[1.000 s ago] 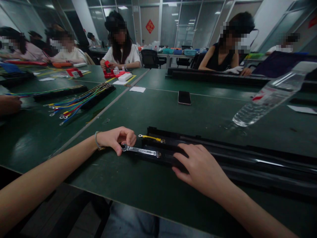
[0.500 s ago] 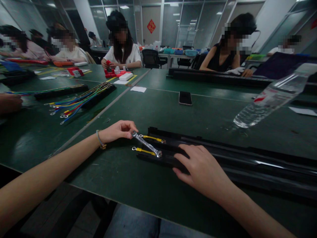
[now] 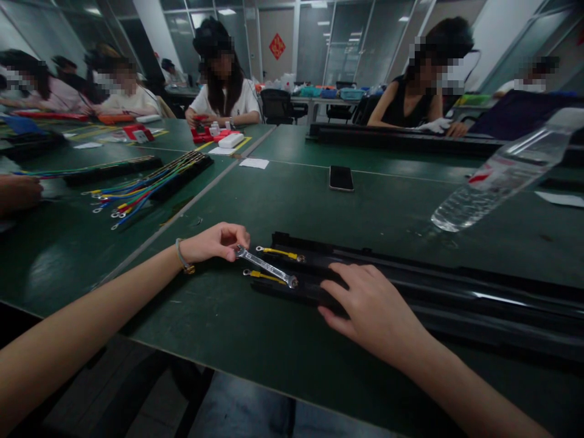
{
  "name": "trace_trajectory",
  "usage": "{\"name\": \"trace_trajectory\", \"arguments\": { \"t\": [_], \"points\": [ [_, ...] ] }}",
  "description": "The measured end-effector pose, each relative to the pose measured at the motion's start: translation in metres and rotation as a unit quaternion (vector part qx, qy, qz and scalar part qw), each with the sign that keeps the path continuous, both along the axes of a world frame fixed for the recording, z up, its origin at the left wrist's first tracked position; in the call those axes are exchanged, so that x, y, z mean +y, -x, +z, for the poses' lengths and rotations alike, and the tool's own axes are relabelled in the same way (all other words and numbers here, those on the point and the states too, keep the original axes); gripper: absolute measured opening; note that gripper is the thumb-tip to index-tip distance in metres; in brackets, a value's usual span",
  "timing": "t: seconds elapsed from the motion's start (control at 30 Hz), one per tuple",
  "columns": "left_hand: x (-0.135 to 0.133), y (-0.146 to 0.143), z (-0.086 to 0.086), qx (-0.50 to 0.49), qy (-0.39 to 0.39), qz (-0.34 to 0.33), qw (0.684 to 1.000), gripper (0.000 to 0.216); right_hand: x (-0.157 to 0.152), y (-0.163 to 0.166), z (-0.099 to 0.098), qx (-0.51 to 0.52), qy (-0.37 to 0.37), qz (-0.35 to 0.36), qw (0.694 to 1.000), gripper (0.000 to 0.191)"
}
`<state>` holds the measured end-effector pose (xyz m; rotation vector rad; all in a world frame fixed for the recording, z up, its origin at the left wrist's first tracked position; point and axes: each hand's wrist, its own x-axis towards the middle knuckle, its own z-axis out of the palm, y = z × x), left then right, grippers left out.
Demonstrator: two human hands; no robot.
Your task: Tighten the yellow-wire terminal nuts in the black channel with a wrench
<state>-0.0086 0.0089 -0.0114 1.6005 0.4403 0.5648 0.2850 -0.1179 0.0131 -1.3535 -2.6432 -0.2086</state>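
My left hand [image 3: 218, 241] pinches one end of a silver wrench [image 3: 265, 265] between thumb and fingers. The wrench's other end sits at the bolt where the nearer yellow wire [image 3: 261, 276] joins a long black housing [image 3: 387, 267]. A second yellow wire [image 3: 278, 252] with a ring terminal is fixed a little farther back. Both wires stick out past the housing's left end. My right hand [image 3: 365, 298] rests on the housing with its fingers spread, just right of the bolts, holding nothing.
A phone [image 3: 341, 178] lies on the green table [image 3: 255, 340]. A clear plastic bottle [image 3: 497, 173] is behind the housing at the right. Coloured wires with ring terminals [image 3: 146, 188] lie at the left. Several people sit working around the tables.
The wrench has swung slightly: the end in my left hand has shifted a little to the left, while the far end stays at the bolt. My right hand has hardly moved.
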Motion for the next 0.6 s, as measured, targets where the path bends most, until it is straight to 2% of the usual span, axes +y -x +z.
{"name": "trace_trajectory", "arguments": {
  "t": [0.23,0.47,0.6],
  "points": [
    [-0.009,-0.006,0.007,0.024,0.036,-0.071,0.997,0.033,0.0,0.0,0.0,0.0,-0.004,0.001,1.0,0.025],
    [-0.012,-0.008,0.009,0.038,0.033,-0.1,0.994,0.033,-0.001,0.001,0.001,0.0,-0.001,0.002,1.0,0.025],
    [-0.012,-0.006,0.008,0.044,0.04,-0.091,0.994,0.034,0.0,0.001,0.001,0.0,0.006,-0.001,1.0,0.025]
  ]
}}
